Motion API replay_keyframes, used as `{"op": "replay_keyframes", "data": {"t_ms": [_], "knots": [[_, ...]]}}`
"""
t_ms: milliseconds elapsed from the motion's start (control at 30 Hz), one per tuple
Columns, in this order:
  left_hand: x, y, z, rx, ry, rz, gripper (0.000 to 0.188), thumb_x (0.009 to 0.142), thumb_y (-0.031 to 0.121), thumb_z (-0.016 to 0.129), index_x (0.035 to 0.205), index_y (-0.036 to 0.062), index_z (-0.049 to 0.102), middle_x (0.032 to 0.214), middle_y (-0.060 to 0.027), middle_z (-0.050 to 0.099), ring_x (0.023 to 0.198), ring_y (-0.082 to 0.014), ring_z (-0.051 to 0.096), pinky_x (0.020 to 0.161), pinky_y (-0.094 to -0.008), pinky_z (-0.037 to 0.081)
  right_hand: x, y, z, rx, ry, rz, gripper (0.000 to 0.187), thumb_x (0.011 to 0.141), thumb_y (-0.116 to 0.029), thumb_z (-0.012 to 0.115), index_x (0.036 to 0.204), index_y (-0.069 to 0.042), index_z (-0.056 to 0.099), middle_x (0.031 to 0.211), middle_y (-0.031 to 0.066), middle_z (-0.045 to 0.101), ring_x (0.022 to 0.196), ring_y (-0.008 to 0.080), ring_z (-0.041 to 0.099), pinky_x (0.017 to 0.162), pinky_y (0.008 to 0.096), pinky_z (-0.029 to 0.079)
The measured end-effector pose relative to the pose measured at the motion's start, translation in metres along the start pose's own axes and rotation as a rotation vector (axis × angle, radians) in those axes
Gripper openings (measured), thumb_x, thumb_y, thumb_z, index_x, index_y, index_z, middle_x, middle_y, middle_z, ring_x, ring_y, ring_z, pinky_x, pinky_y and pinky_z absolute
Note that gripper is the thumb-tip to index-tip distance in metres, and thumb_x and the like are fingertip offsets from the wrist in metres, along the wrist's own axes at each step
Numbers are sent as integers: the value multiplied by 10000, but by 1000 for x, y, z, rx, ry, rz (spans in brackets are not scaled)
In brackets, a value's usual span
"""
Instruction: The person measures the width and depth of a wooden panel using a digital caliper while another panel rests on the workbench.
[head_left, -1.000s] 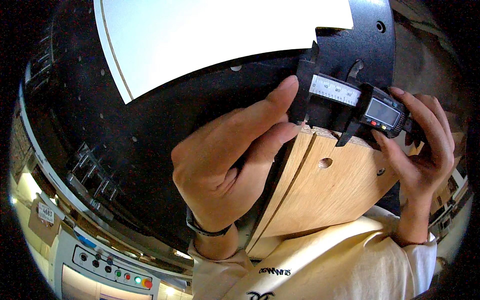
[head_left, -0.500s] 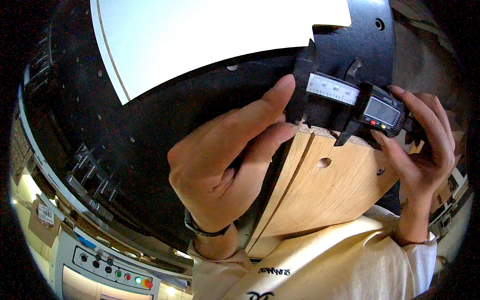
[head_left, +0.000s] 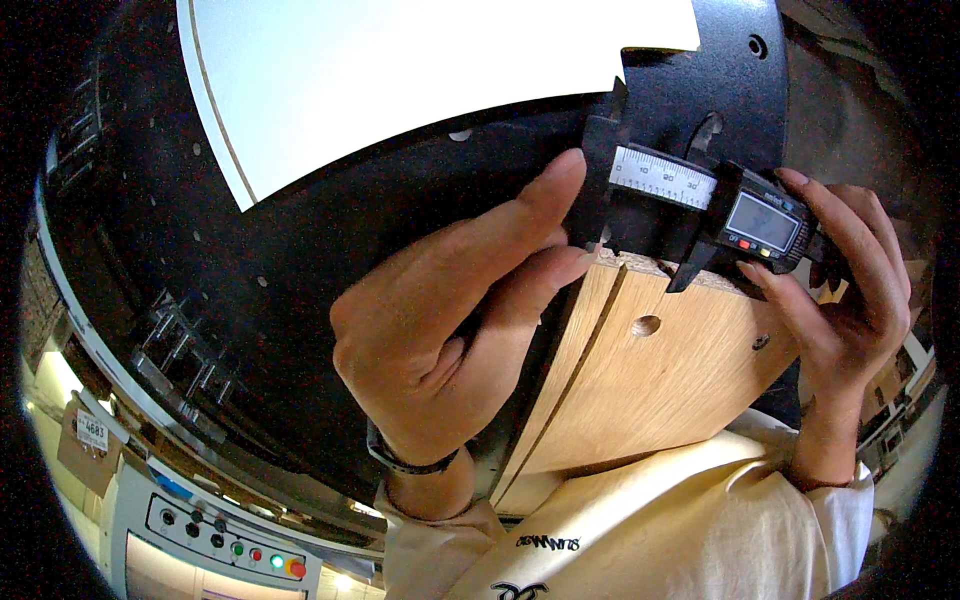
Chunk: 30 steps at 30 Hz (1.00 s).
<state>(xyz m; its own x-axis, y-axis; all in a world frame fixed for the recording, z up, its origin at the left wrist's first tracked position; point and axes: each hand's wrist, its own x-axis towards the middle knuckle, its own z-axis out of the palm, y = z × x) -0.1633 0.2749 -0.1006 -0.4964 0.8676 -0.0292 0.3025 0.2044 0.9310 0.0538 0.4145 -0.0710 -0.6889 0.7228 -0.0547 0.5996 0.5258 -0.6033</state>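
A black digital caliper (head_left: 668,178) with a pale scale and a small display lies across the far end of a wood-grained board (head_left: 640,370). My right hand (head_left: 850,270) grips the caliper's display end between thumb and fingers. At the other end, my left hand (head_left: 455,320) has its thumb and fingers closed on the fixed jaw by the board's corner. The caliper's jaws are spread apart along the board's raw edge. A groove runs lengthwise near the board's left side, and a round hole shows in its face. The display reading is too faint to make out.
A white panel (head_left: 420,80) with a notched corner lies beyond my hands on the black perforated surface (head_left: 300,290). Metal fittings (head_left: 185,350) stand at the left. A control box (head_left: 225,540) with coloured buttons sits at lower left. The board's near end reaches my shirt.
Almost nothing differs. The view has shifted very slightly, while both hands keep their hold on the caliper at the board's edge.
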Motion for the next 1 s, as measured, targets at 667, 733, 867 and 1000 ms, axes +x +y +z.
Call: {"op": "replay_keyframes", "data": {"t_ms": [667,733,867,1000], "knots": [[-2,-1,2,5,25,8,531,687,-165,752,1161,73,733,830,-32,714,602,-51,555,504,-182,443,-2,1,0,-13,0,5,587,559,-35,837,1116,69,688,1036,172,697,941,278,644,841,346,507],[-1,1,2,-8,26,-2,533,687,-166,751,1163,74,733,829,-33,713,598,-53,551,505,-184,443,-1,0,0,-11,-2,14,586,557,-33,838,1114,69,688,1039,177,695,945,281,645,845,347,508],[-2,-1,3,-21,26,0,538,685,-169,749,1165,73,732,828,-35,712,592,-54,544,503,-185,439,0,1,0,4,0,5,582,557,-32,838,1110,72,687,1044,183,693,951,286,647,852,348,510],[-2,-1,1,1,21,0,544,686,-173,744,1170,76,730,824,-33,709,589,-53,536,504,-184,436,0,2,-1,3,-14,-2,584,562,-31,840,1114,72,683,1056,186,696,950,286,648,851,349,513]]}}
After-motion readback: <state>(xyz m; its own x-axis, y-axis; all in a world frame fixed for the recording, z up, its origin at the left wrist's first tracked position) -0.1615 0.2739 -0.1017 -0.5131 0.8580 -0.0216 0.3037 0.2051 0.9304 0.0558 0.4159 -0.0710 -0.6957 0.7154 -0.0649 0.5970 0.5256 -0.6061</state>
